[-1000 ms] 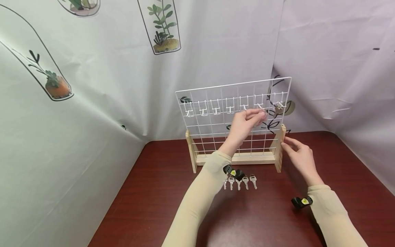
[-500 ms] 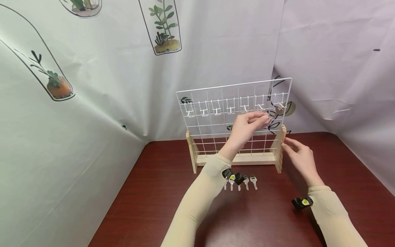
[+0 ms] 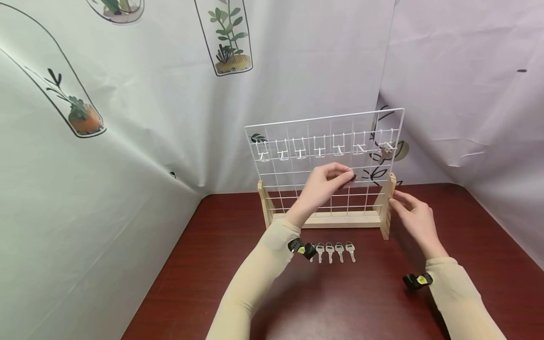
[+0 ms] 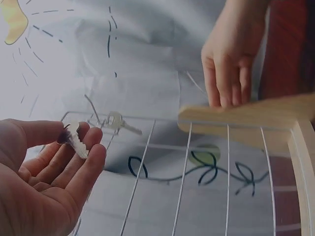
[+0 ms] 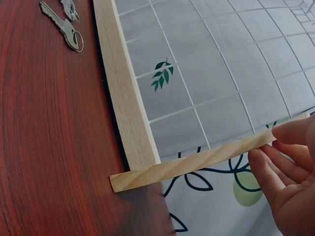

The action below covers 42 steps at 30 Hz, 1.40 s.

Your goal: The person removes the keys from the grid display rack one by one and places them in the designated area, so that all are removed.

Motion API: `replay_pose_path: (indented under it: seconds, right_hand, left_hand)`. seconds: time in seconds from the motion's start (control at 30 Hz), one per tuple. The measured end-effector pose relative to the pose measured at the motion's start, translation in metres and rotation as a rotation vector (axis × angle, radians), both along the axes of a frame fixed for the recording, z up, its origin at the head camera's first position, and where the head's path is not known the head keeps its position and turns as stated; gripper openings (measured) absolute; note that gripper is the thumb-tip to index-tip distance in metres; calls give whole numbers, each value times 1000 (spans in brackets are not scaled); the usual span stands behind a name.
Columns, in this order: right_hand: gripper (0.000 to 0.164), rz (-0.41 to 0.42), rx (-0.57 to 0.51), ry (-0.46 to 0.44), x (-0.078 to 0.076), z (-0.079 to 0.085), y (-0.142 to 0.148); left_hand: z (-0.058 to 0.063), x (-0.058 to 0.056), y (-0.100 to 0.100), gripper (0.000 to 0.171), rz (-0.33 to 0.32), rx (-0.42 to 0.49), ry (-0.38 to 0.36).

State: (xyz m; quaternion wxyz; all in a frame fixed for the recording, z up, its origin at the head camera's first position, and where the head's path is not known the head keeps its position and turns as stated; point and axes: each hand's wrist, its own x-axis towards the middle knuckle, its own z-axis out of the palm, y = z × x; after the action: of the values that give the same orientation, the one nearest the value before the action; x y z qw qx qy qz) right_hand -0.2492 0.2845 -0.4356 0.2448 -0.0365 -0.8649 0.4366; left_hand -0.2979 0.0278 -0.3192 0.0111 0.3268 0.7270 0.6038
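A silver key (image 4: 76,141) is pinched between the thumb and fingers of my left hand (image 3: 322,185), its toothed blade showing in the left wrist view. That hand is in front of the white wire grid (image 3: 335,173), below the row of hooks and apart from them. Another key (image 4: 118,123) hangs on the rightmost hook. My right hand (image 3: 415,218) grips the edge of the rack's right wooden upright (image 3: 386,208) between thumb and fingers, plainly seen in the right wrist view.
Several silver keys (image 3: 330,252) lie in a row on the dark red table (image 3: 340,297) before the rack's wooden base bar (image 3: 340,222). White hooks (image 3: 319,152) line the upper grid. A pale printed cloth (image 3: 306,61) stands behind and at both sides.
My left hand, still holding the key, has moved down and left, away from the hooks at right. The right hand has stayed on the upright.
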Motion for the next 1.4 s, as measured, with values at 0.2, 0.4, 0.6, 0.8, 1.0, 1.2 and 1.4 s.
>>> replay_pose_path:
  seconds: [0.2, 0.4, 0.6, 0.8, 1.0, 1.2, 1.4]
  right_hand:
    - [48, -3, 8, -2, -1, -1, -1]
    - [49, -1, 7, -5, -1, -1, -1]
    - [48, 1, 5, -5, -2, -1, -1]
    - [49, -4, 0, -8, -1, -1, -1]
    - [48, 1, -20, -2, 0, -2, -2]
    - [48, -10, -12, -7, 1, -1, -2]
    - [48, -17, 5, -18, 0, 0, -2]
  left_hand:
    - [-4, -1, -28, 23, 27, -79, 35]
    - [-15, -6, -58, 25, 64, -159, 52]
    - [-27, -10, -84, 23, 125, -230, 43]
    - [-39, -14, -107, 20, 168, -257, 13]
    - [-47, -14, -129, 17, 222, -314, 19]
    - [-57, -13, -144, 16, 241, -308, -25]
    - [-76, -13, -151, 12, 242, -300, -81]
